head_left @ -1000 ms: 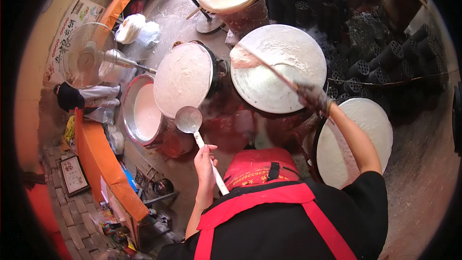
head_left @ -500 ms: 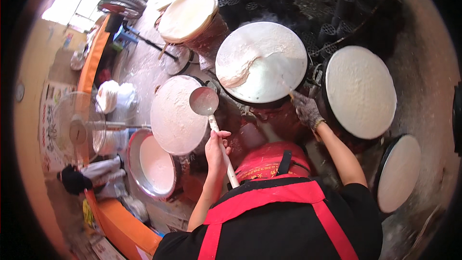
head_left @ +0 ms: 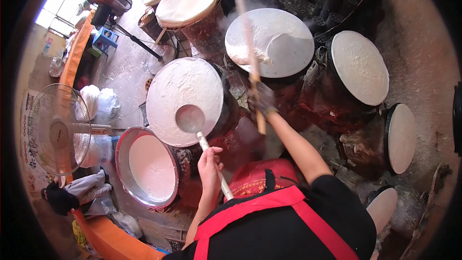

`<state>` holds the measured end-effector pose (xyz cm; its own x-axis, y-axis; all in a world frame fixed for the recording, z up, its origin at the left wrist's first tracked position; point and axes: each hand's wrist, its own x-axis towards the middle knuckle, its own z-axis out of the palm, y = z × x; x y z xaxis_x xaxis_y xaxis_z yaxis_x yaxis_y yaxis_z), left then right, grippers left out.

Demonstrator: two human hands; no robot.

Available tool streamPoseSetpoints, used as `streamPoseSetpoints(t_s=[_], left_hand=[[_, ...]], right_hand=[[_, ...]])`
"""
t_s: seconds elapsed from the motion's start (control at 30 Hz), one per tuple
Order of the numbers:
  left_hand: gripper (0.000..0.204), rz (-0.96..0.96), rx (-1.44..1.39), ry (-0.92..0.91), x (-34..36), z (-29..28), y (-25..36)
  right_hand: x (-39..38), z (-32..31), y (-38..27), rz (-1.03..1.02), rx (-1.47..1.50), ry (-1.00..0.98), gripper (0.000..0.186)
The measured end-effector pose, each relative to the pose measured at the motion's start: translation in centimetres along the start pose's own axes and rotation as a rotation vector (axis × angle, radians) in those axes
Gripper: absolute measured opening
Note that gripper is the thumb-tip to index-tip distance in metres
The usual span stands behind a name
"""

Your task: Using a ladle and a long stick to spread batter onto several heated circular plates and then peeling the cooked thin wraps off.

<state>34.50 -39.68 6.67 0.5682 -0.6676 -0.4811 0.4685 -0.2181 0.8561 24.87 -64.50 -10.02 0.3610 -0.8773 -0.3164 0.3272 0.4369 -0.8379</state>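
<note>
My bare left hand (head_left: pixel 210 167) is closed around the pale handle of a ladle (head_left: pixel 190 118). The ladle's round bowl hangs over the near edge of a round griddle (head_left: pixel 180 84) covered in whitish batter. In a dark, dirty glove, my right hand (head_left: pixel 261 98) grips a flat wooden stick (head_left: pixel 251 50), held upright across the view. Behind the stick is a steaming griddle (head_left: pixel 291 55); pale batter (head_left: pixel 279 21) coats its far and left part, and a smooth curved patch shows at its near right. Motion blurs the gloved fingers.
A metal basin (head_left: pixel 124 156) of batter stands at left. More coated griddles (head_left: pixel 360 70) curve round on the right. Stacked flatbreads (head_left: pixel 187 2) lie on a drum. Black coal briquettes (head_left: pixel 332 0) stand at the back, a fan (head_left: pixel 60 135) at far left.
My right hand has lifted the stick off the steaming griddle and swung it left, toward the body's middle. The ladle has come lower, over the left griddle. The view has shifted right.
</note>
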Motion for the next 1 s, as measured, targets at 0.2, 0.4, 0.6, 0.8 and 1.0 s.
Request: streamPoseSetpoints(t_s=[0.2,0.4,0.6,0.8,1.0], left_hand=[[0.025,0.077,0.019,0.154,-3.2,-3.9,0.2],[0.030,0.074,-0.016,0.226,-5.1,-6.1,-1.0],[0.035,0.101,-0.018,0.223,-5.7,-5.2,-0.4],[0.029,0.097,0.032,0.145,-4.4,-3.3,-1.0],[0.027,0.080,0.002,0.012,-4.3,-0.8,-1.1]], right_hand=[[6.7,8.4,5.4,-0.106,-0.070,0.273,0.018],[0.7,10.1,3.6,-0.086,-0.042,0.547,0.030],[3.5,9.9,2.8,-0.174,-0.580,0.439,0.033],[-4.2,1.0,2.7,-0.064,-0.234,0.469,0.025],[-8.0,-0.4,-5.4,0.146,0.383,0.353,0.020]])
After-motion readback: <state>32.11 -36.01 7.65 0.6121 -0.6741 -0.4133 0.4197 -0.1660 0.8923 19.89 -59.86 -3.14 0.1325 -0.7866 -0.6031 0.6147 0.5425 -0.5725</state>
